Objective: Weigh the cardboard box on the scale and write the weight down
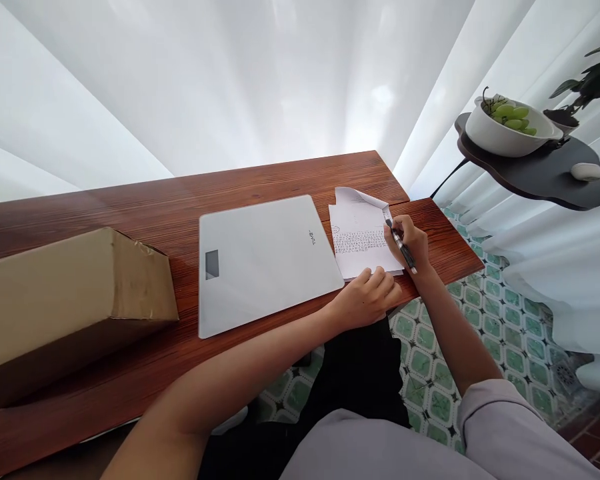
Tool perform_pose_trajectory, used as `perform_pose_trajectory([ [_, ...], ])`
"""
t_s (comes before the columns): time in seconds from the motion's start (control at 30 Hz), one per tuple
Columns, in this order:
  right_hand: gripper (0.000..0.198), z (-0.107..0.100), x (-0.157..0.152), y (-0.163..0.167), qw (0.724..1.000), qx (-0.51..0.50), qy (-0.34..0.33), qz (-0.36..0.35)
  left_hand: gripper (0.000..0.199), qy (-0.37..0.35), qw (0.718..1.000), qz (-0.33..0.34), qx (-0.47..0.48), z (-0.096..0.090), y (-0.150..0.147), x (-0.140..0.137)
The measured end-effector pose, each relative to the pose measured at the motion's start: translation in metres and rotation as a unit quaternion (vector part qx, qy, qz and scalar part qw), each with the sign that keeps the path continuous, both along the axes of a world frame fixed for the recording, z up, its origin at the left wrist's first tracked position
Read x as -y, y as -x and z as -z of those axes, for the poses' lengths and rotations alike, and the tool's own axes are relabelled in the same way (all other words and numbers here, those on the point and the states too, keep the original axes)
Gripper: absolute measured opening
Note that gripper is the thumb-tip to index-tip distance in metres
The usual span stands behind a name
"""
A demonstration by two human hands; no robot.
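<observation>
My right hand (409, 241) is closed around a black-and-clear pen (404, 250), whose writing end points at the upper right part of a white paper sheet (363, 263). Rows of small dark handwriting-like marks cross the sheet's middle. Its top page (357, 196) is folded or curled over at the far edge. At the near edge of the paper rests my left hand (369, 297), palm down with fingers loosely bent and slightly apart. It holds nothing that I can see. Left of the paper lies a flat white scale (265, 267) with a small grey display.
A brown cardboard box (55, 293) stands at the left of the wooden table (260, 183). To the right, a dark wavy-edged side table (535, 175) carries a white bowl (505, 137) of green grapes, a potted plant (590, 87) and a white mouse (587, 172). White curtains hang behind.
</observation>
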State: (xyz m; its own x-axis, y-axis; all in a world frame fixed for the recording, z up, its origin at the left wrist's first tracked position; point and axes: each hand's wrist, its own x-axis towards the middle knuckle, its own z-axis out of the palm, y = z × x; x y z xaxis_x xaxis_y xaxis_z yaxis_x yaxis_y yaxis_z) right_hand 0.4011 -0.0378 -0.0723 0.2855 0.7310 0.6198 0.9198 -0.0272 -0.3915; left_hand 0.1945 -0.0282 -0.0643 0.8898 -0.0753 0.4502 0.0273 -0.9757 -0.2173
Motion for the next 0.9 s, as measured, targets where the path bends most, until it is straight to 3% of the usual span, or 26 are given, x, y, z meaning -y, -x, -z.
perform_pose_trajectory([
  [0.17, 0.015, -0.007, 0.001, 0.003, 0.988, -0.145, 0.003, -0.054, 0.028, 0.028, 0.999, -0.008, -0.025, 0.004, -0.001, 0.000],
  [0.33, 0.028, -0.009, 0.002, 0.006, 0.940, -0.293, 0.079, -0.159, 0.027, 0.047, 0.998, -0.016, -0.043, 0.003, -0.001, 0.000],
  [0.6, 0.034, -0.004, 0.002, 0.014, 0.926, -0.312, 0.149, -0.153, 0.037, 0.068, 0.995, -0.023, -0.063, 0.008, -0.002, 0.000],
  [0.9, 0.037, -0.004, 0.000, 0.016, 0.926, -0.307, 0.170, -0.141, 0.034, 0.066, 0.996, -0.020, -0.049, 0.005, -0.003, -0.001],
])
